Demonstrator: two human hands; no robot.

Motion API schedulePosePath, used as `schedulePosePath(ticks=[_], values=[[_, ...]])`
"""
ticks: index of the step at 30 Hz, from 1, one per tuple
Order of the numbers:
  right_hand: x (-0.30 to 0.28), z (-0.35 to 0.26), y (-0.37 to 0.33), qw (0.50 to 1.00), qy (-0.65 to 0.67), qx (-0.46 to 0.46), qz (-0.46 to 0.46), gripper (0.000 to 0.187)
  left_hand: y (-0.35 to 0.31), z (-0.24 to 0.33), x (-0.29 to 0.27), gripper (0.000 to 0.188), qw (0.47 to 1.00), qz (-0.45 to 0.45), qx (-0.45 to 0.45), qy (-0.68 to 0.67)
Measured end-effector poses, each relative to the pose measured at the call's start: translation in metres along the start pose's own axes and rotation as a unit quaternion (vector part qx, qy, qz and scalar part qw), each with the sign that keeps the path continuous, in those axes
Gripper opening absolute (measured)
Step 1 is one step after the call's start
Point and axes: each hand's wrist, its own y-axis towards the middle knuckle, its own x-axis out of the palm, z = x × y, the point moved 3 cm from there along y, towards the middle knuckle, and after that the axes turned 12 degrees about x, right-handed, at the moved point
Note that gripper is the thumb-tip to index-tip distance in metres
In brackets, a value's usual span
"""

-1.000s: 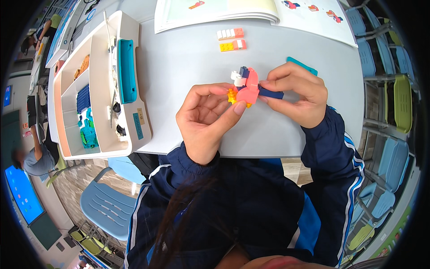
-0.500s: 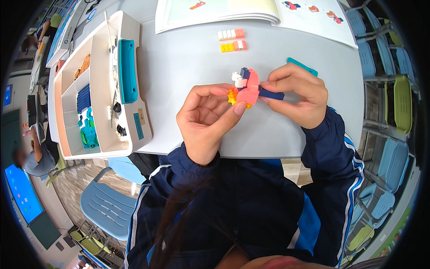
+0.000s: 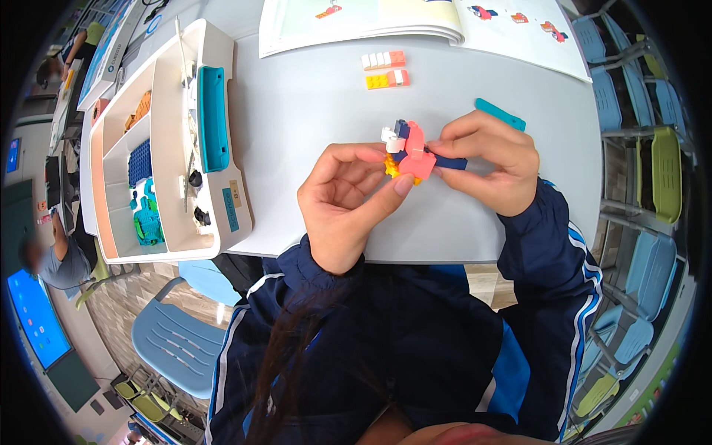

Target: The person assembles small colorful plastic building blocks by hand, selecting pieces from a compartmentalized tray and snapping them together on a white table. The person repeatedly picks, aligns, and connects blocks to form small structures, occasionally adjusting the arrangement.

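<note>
Between my hands, above the grey table, is a small building-brick model [image 3: 417,165] in coral pink, with white and dark blue pieces on top, yellow ones below and a dark blue bar out to the right. My left hand [image 3: 343,196] pinches its left side between thumb and fingers. With thumb and fingertips, my right hand [image 3: 493,159] grips the model where the dark blue bar begins. Farther back lie a white-and-pink brick strip [image 3: 384,60] and a yellow, pink and white strip [image 3: 387,79].
An open picture booklet [image 3: 512,37] lies at the far side. Behind my right hand is a teal piece [image 3: 500,115]. A white sorting tray [image 3: 172,215] with bricks in compartments stands at left. Blue chairs [image 3: 182,341] and another person [image 3: 63,256] are beyond the table.
The model has turned slightly in my fingers, so its white and blue top leans a little differently. Both hands keep their grip and have barely shifted.
</note>
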Motion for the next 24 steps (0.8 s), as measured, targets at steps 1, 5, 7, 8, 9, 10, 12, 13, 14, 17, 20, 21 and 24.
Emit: schedulePosePath(ticks=[1,5,7,8,9,10,12,13,14,17,20,21,24], values=[[0.0003,0.0001,-0.0003,1.000,0.001,0.002,0.000,0.023,0.0001,-0.0008,0.0000,0.035,1.000,-0.002,0.000,-0.002],[0.0020,0.0020,-0.0016,1.000,0.011,0.005,-0.004,0.021,-0.0008,-0.0009,0.0001,0.035,1.000,-0.003,-0.017,0.002],[0.0024,0.0018,-0.0018,1.000,0.014,0.006,-0.005,0.020,-0.0007,-0.0005,0.0006,0.036,1.000,0.000,-0.013,0.000],[0.0026,0.0015,-0.0019,1.000,0.013,0.007,-0.006,0.020,-0.0004,-0.0008,0.0008,0.036,1.000,0.001,-0.010,-0.002],[0.0029,0.0014,-0.0017,1.000,0.013,0.007,-0.006,0.020,-0.0004,-0.0009,0.0006,0.037,1.000,0.004,-0.011,-0.003],[0.0036,0.0019,-0.0013,1.000,0.018,0.006,-0.008,0.020,-0.0008,-0.0008,0.0004,0.038,1.000,0.007,-0.013,-0.003],[0.0037,0.0030,-0.0020,1.000,0.027,0.008,-0.008,0.021,-0.0002,-0.0006,0.0014,0.040,1.000,0.008,-0.017,-0.006],[0.0033,0.0038,-0.0024,1.000,0.026,0.010,-0.010,0.022,0.0003,-0.0002,0.0018,0.041,1.000,0.008,-0.019,-0.008],[0.0033,0.0044,-0.0030,1.000,0.026,0.011,-0.013,0.022,0.0002,0.0001,0.0015,0.041,1.000,0.008,-0.020,-0.010],[0.0038,0.0028,-0.0022,0.998,0.037,0.031,-0.035,0.027,-0.0006,-0.0020,0.0002,0.042,1.000,0.006,-0.014,-0.011],[0.0061,0.0039,-0.0026,0.995,0.056,0.055,-0.060,0.034,0.0003,-0.0001,0.0016,0.042,1.000,0.014,-0.009,-0.003],[0.0067,0.0043,-0.0026,0.994,0.062,0.063,-0.067,0.037,0.0004,0.0008,0.0016,0.043,1.000,0.015,-0.007,0.000],[0.0059,0.0043,-0.0010,0.993,0.054,0.068,-0.081,0.039,0.0003,0.0017,0.0012,0.044,1.000,0.018,-0.004,0.008]])
